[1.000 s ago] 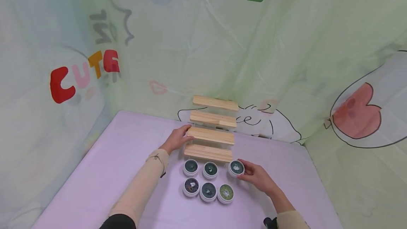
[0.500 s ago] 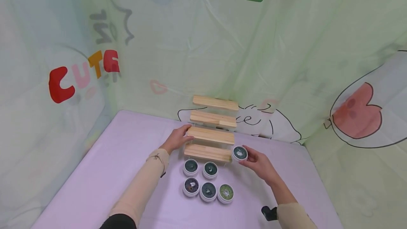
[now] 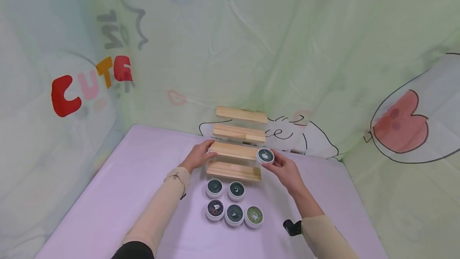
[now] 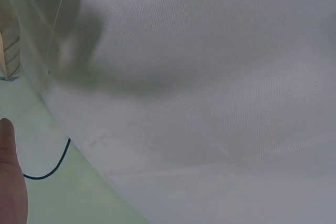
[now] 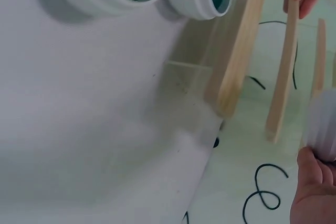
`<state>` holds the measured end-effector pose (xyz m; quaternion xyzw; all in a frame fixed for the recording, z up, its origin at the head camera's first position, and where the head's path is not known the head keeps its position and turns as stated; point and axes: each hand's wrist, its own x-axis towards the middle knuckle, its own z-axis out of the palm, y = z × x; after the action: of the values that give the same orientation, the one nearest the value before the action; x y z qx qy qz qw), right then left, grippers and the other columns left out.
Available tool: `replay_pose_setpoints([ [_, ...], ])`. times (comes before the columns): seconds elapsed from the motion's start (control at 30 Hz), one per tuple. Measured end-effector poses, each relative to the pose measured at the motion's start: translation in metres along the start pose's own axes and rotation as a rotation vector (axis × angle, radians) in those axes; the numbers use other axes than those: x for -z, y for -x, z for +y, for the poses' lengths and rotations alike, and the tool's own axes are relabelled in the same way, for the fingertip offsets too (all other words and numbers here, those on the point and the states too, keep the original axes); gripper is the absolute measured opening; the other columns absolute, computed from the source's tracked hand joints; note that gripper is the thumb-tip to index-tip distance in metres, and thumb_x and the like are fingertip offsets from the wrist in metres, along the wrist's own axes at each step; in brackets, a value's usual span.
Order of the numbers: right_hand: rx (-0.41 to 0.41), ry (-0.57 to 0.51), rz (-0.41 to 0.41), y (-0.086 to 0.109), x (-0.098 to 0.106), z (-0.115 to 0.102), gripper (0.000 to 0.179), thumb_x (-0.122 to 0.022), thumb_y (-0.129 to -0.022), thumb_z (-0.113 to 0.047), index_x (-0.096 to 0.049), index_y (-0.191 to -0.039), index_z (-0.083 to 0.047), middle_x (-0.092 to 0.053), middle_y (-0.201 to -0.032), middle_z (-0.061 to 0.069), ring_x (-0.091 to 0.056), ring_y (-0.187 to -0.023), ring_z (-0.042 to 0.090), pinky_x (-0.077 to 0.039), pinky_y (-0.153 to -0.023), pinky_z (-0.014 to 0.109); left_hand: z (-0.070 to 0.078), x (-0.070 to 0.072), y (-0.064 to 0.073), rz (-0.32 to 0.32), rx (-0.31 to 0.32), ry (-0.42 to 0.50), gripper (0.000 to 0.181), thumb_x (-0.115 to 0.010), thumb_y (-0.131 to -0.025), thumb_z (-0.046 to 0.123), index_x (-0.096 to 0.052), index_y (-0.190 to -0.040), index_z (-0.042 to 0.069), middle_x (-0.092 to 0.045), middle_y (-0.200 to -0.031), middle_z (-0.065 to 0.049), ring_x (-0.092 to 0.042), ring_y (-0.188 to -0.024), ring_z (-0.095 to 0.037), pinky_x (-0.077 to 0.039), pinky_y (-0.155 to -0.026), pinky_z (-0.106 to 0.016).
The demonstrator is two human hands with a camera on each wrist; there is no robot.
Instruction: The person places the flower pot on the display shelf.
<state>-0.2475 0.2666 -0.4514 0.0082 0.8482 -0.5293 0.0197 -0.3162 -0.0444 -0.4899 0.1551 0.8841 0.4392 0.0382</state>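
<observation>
A white jar [image 3: 265,155] sits between the right fingers [image 5: 310,169].

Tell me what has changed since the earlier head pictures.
The right hand, already holding the white jar, carried it up past the lowest board; in the head view it now overlaps the right end of the second-lowest board. The left hand stays at that board's left end, and the five other jars stay put.
</observation>
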Motion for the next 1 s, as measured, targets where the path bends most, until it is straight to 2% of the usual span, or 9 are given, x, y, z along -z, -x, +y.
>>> replay_pose_setpoints([
  [0.33, -0.034, -0.042, 0.079, -0.020, -0.019, -0.029, 0.077, -0.077, -0.086, -0.029, -0.040, -0.150, -0.009, -0.048, -0.147, 0.013, -0.048, -0.133, 0.024, -0.043, -0.108, 0.038, 0.005, 0.002, 0.002, 0.004, -0.014, -0.018, 0.061, -0.069, -0.092, 0.021, -0.044, -0.142, -0.005, -0.048, -0.143, -0.023, -0.051, -0.128, -0.037, -0.044, -0.107, -0.042],
  [0.8, -0.008, -0.099, 0.140, -0.047, -0.041, -0.072, 0.073, -0.078, -0.086, -0.025, -0.043, -0.148, -0.006, -0.050, -0.145, 0.013, -0.048, -0.132, 0.021, -0.045, -0.106, 0.032, 0.003, 0.002, 0.000, -0.005, 0.013, -0.016, 0.062, -0.069, -0.092, 0.021, -0.043, -0.143, -0.002, -0.046, -0.145, -0.021, -0.048, -0.131, -0.034, -0.042, -0.109, -0.040],
  [1.0, 0.009, -0.065, 0.167, -0.063, -0.051, -0.088, 0.071, -0.078, -0.086, -0.026, -0.045, -0.146, -0.007, -0.052, -0.143, 0.011, -0.051, -0.129, 0.020, -0.046, -0.105, 0.032, 0.007, 0.003, 0.002, -0.009, 0.014, -0.020, 0.061, -0.069, -0.092, 0.021, -0.044, -0.143, -0.003, -0.047, -0.145, -0.021, -0.049, -0.130, -0.034, -0.042, -0.109, -0.041],
])
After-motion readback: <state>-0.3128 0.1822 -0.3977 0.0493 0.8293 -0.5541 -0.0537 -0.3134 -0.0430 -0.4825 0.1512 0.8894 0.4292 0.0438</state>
